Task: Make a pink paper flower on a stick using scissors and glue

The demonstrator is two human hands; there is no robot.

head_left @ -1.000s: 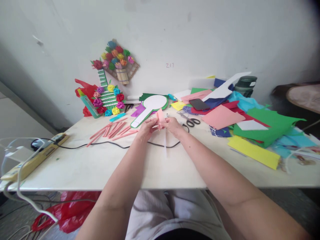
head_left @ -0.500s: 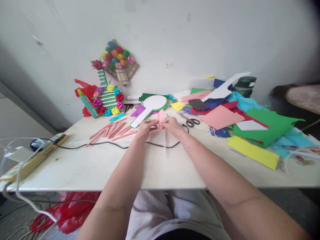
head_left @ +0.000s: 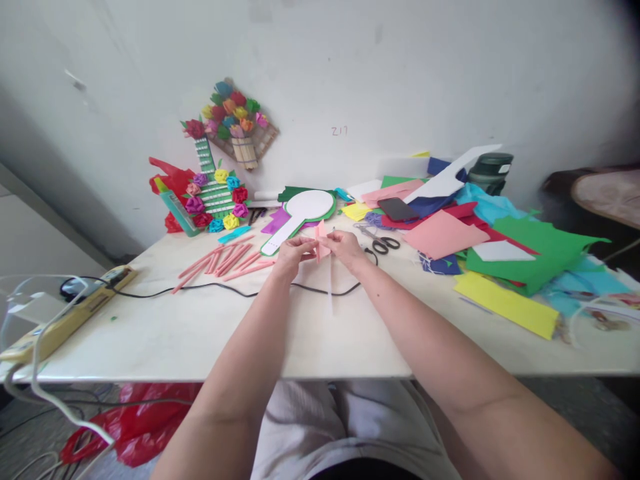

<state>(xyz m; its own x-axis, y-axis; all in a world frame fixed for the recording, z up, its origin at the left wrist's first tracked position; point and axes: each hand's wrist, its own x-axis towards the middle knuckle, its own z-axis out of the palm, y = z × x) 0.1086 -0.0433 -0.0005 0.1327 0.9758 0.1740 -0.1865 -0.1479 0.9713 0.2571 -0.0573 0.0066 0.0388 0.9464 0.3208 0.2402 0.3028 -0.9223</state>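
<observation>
My left hand (head_left: 291, 255) and my right hand (head_left: 345, 248) meet over the middle of the white table (head_left: 200, 327). Both pinch a small piece of pink paper (head_left: 321, 241) held between them just above the tabletop. A thin pale stick (head_left: 331, 287) runs from under my hands toward me. A row of rolled pink paper tubes (head_left: 223, 260) lies just left of my left hand. Black-handled scissors (head_left: 379, 240) lie just right of my right hand.
A black cable (head_left: 210, 288) crosses the table under my hands to a yellow power strip (head_left: 70, 313) at the left edge. Paper-flower crafts (head_left: 215, 193) lean on the wall. A white paddle shape (head_left: 300, 217), a phone (head_left: 397, 209) and piled coloured sheets (head_left: 525, 253) fill the right.
The pink paper has been turned and lowered slightly between my fingers; it stood more upright a second ago. My hands have stayed in the same place.
</observation>
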